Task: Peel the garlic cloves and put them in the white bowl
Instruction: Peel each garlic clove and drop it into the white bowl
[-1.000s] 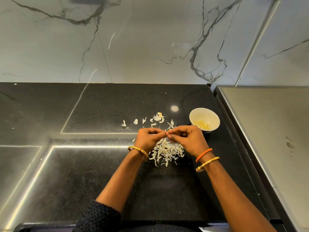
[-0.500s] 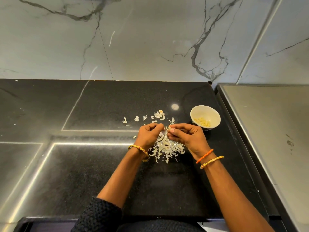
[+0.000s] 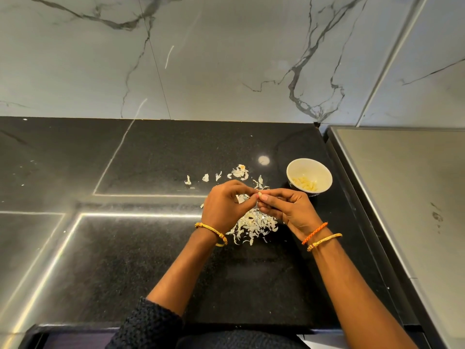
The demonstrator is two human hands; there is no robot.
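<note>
At the centre of the frame, a small garlic clove (image 3: 259, 195) is pinched between the fingertips of the left hand (image 3: 226, 205) and the right hand (image 3: 289, 210), above a heap of peeled skins (image 3: 254, 226). Several peeled cloves are already seen in the white bowl (image 3: 309, 178) at centre right; whether unpeeled cloves remain cannot be told.

A black speckled countertop (image 3: 105, 260) (glossy, with bright reflected light strips) meets a grey-veined marble wall (image 3: 226, 59); a steel surface (image 3: 407, 197) adjoins its right edge.
</note>
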